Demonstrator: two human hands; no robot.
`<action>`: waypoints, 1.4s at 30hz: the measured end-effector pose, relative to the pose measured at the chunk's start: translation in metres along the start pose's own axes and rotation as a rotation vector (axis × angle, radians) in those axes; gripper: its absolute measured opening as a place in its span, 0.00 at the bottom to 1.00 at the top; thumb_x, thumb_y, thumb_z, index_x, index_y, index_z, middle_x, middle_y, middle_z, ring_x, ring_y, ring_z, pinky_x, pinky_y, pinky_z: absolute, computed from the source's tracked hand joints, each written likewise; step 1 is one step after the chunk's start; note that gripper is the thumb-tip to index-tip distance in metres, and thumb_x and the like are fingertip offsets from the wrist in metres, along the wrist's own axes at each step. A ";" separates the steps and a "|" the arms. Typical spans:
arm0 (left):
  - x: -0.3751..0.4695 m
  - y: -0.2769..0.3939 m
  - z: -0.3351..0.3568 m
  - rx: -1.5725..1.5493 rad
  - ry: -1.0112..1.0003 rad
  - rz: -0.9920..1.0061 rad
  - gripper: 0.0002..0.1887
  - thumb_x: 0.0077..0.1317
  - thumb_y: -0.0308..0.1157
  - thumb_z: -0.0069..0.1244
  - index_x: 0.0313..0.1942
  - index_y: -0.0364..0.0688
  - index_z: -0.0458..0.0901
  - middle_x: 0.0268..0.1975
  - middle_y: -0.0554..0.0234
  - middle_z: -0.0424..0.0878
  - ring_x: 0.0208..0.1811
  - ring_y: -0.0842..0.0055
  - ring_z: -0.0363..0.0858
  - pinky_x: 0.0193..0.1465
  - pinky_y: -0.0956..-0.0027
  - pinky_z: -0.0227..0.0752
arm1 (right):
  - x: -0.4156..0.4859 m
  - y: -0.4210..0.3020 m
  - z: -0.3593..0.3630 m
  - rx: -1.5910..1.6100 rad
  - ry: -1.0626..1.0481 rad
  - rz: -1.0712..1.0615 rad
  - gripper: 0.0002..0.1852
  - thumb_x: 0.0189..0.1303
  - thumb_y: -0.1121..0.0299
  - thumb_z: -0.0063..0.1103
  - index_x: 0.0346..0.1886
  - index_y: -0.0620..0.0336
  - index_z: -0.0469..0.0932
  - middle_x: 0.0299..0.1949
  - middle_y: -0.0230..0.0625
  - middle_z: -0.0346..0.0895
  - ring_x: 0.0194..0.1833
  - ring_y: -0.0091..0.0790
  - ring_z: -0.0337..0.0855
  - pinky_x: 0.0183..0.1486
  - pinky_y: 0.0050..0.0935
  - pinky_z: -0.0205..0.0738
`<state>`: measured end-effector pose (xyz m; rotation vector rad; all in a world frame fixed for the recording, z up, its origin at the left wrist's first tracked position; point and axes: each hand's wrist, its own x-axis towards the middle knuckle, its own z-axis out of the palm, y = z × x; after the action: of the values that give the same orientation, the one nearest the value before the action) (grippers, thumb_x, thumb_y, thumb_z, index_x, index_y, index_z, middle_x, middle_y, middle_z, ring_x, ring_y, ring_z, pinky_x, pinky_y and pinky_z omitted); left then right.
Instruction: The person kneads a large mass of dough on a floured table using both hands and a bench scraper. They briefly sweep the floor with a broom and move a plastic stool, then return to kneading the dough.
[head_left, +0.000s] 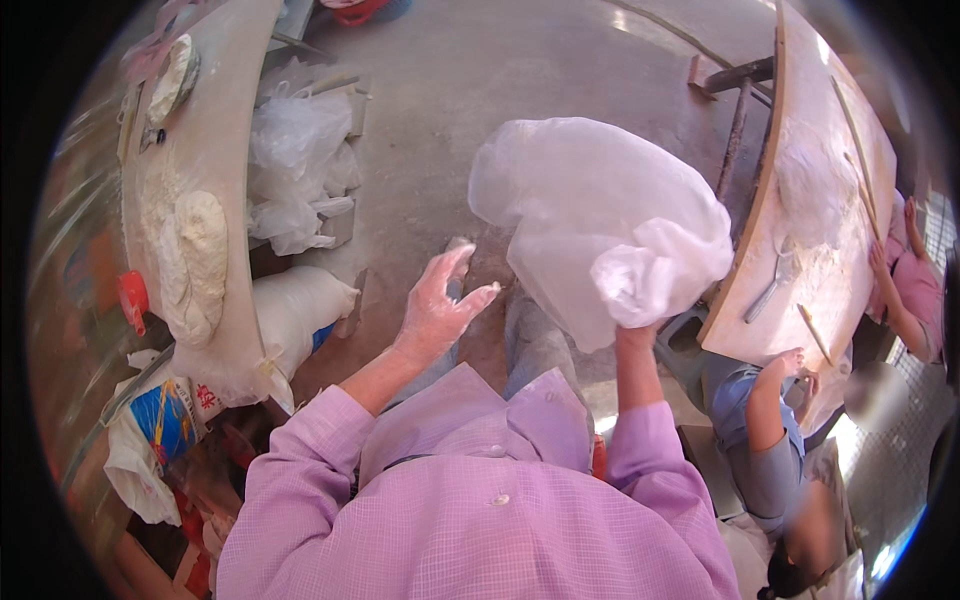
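Note:
A large translucent plastic bag (592, 202) hangs puffed out over the floor in front of me. My right hand (637, 337) holds it, with the plastic bunched over the hand so that the fingers are hidden. To the left of the bag, my left hand (439, 304) is held in the air with thumb and fingers spread. White flour or dough clings to its fingertips, and nothing is in it.
On the left table (225, 97) lie a dough lump (199, 262) and a flour-filled bowl (174, 79). Plastic bags (300, 157) and a full white sack (304, 307) sit beside it. The right table (814, 307) bears dough (814, 184), a scraper (766, 289) and thin sticks. Two people work there.

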<state>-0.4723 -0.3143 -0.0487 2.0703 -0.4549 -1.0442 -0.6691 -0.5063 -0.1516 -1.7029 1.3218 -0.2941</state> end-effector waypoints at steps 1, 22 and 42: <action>-0.005 -0.010 0.004 -0.008 -0.035 0.013 0.35 0.58 0.41 0.64 0.62 0.38 0.69 0.59 0.50 0.74 0.57 0.63 0.77 0.58 0.63 0.72 | 0.007 0.004 0.007 -0.155 -0.167 0.164 0.21 0.57 0.69 0.61 0.55 0.63 0.75 0.49 0.39 0.79 0.48 0.40 0.80 0.50 0.37 0.75; 0.076 -0.032 -0.031 -0.846 -0.094 -0.281 0.16 0.68 0.29 0.49 0.54 0.36 0.77 0.49 0.62 0.83 0.48 0.76 0.80 0.55 0.71 0.74 | -0.038 -0.072 -0.021 0.028 -0.057 0.070 0.14 0.66 0.66 0.55 0.52 0.60 0.76 0.47 0.44 0.81 0.43 0.47 0.84 0.45 0.44 0.80; 0.015 -0.080 -0.138 0.095 -0.269 0.153 0.14 0.59 0.30 0.56 0.45 0.38 0.81 0.38 0.46 0.85 0.40 0.58 0.85 0.44 0.61 0.78 | -0.108 -0.151 0.082 -0.364 -0.465 -0.077 0.36 0.57 0.63 0.65 0.69 0.58 0.61 0.68 0.48 0.61 0.51 0.48 0.80 0.53 0.41 0.76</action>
<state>-0.3548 -0.2063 -0.0658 1.9479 -0.7994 -1.2329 -0.5611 -0.3726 -0.0434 -1.9734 1.0022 0.3065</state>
